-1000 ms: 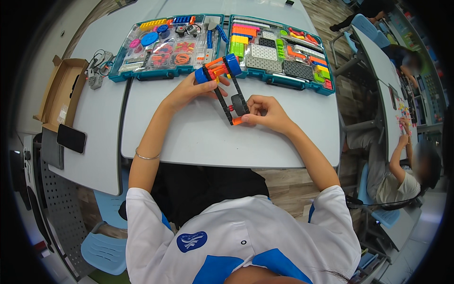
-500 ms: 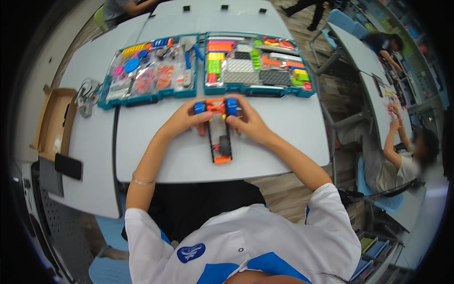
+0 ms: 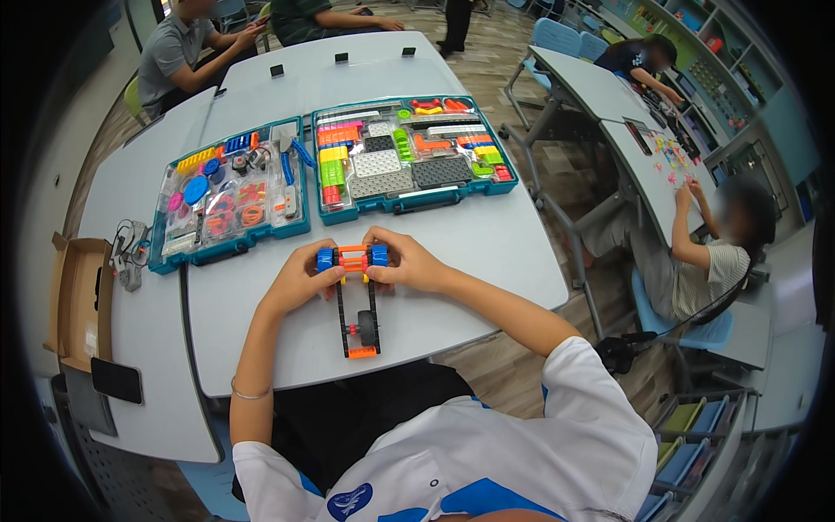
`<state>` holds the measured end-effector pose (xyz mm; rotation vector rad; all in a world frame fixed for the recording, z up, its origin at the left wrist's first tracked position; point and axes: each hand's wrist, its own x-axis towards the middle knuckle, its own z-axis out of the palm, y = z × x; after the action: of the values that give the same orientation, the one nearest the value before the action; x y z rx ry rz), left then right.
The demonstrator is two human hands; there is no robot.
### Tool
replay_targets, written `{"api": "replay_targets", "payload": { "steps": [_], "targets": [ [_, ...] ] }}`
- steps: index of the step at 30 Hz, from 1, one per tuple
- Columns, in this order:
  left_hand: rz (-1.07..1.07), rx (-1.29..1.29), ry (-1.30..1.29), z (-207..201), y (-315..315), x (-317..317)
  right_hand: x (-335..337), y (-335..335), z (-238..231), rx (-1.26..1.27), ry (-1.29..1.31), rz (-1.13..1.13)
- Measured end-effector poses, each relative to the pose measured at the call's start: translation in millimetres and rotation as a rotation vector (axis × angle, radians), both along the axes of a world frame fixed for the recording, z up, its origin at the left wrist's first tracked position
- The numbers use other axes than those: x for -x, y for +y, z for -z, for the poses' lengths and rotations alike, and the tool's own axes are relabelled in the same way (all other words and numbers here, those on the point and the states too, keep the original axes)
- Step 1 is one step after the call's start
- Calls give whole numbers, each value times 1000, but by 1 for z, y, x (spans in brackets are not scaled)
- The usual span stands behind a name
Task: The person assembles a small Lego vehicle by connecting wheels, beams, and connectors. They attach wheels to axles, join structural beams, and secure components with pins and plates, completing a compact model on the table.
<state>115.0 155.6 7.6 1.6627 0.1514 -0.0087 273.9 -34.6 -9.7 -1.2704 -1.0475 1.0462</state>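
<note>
Between my hands is a building-block vehicle [image 3: 354, 263] with a long frame of two black beams. Its far end has orange crosspieces and a blue wheel on each side; at its near end sit a black wheel [image 3: 369, 328] and an orange block [image 3: 364, 352]. My left hand [image 3: 298, 278] is closed round the left blue wheel [image 3: 326, 259], thumb near the yellow piece. The right blue wheel [image 3: 379, 255] is gripped by my right hand [image 3: 412, 263], its thumb on the near side. Some fingertips are hidden behind the vehicle.
Beyond my hands lie two open teal cases [image 3: 416, 205] of sorted building parts. To the left are a cardboard box [image 3: 78, 300], a grey cable bundle [image 3: 129, 261] and a black phone [image 3: 116, 381]. Other people sit at the table's far end and at a right-hand table [image 3: 614, 157].
The view has shifted, so the table, cases and hands appear lower and farther left. Both hands keep hold of the vehicle at its blue wheels.
</note>
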Motion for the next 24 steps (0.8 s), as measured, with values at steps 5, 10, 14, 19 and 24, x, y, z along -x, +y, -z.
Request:
{"api": "replay_targets", "payload": {
  "steps": [5,10,14,19,24],
  "targets": [
    [-76,0,2,5,0,0,0,7,2,62,-4,10],
    [-168,37,-32,7,-5,-5,13,11,-8,103,6,208],
    [-253,-246,-153,5,-17,-5,16,13,-10,162,-13,274],
    [-349,-455,-311,9,-19,-5,17,15,-19,197,45,257],
    [-483,-658,-482,7,-32,-8,11,18,-9,168,85,188]
  ]
}}
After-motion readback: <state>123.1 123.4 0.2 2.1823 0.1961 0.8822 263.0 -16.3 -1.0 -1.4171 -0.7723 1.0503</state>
